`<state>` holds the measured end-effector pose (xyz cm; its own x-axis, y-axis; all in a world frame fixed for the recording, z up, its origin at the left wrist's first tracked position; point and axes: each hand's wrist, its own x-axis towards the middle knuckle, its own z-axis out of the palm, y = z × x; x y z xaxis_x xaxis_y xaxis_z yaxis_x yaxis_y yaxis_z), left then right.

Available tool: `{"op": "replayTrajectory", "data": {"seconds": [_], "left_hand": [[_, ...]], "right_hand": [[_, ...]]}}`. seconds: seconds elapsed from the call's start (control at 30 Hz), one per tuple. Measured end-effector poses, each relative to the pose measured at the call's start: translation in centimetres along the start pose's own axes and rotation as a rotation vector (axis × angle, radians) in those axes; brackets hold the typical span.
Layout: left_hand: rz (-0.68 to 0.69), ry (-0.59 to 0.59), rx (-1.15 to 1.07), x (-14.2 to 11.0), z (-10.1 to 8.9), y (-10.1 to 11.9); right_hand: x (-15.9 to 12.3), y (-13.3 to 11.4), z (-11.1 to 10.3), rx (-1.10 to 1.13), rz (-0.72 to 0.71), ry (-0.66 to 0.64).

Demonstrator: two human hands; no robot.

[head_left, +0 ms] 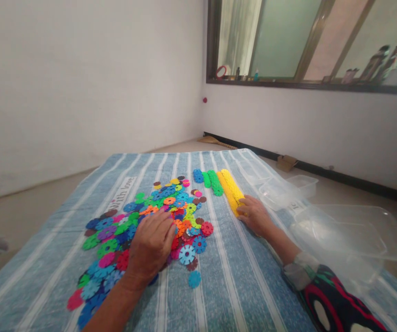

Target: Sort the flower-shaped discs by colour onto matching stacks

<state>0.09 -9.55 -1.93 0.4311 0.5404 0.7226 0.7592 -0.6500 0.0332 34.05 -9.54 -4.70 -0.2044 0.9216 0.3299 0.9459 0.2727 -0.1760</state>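
Note:
A heap of notched, flower-shaped plastic discs [187,254] in many colours is spread over the left and middle of the cloth. My left hand [152,244] lies over the heap, its fingers bent down and close together; what is under the fingertips is hidden. At the near end of a long double row of overlapping yellow discs [229,189], my right hand [254,214] has its fingers closed on the last pieces. To the left of that row are shorter rows of green discs [215,183] and a small stack of blue discs [197,175].
Clear plastic boxes [350,230] stand along the right side on the blue-and-white striped cloth [219,295]. A piece of cardboard [287,162] lies on the floor by the right wall. Small items line the window sill [274,83].

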Motion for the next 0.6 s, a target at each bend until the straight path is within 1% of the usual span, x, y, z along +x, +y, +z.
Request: {"op": "replayTrajectory", "data": {"seconds": [0.07,0.13,0.23,0.33,0.43,0.5,0.6], "left_hand": [[0.042,-0.051,-0.05,2.1,0.3,1.6],[0.108,-0.176,-0.179,4.5,1.7,3.7],[0.154,-0.359,-0.293,8.1,5.5,6.8],[0.159,-0.517,-0.309,10.7,9.5,8.8],[0.096,-0.595,-0.242,11.8,12.2,9.5],[0.062,-0.61,-0.21,12.0,13.3,9.5],[0.059,-0.611,-0.196,11.8,14.3,9.6]], "right_hand": [[0.0,0.0,0.0,0.005,0.003,0.0],[0.0,0.1,0.1,0.014,0.01,0.008],[0.0,0.0,0.2,0.021,0.012,0.028],[0.1,-0.2,0.2,0.02,-0.005,0.037],[0.2,-0.5,0.0,0.021,-0.021,0.035],[0.3,-0.6,0.0,0.028,-0.02,0.038],[0.3,-0.5,0.1,0.041,-0.01,0.044]]}}
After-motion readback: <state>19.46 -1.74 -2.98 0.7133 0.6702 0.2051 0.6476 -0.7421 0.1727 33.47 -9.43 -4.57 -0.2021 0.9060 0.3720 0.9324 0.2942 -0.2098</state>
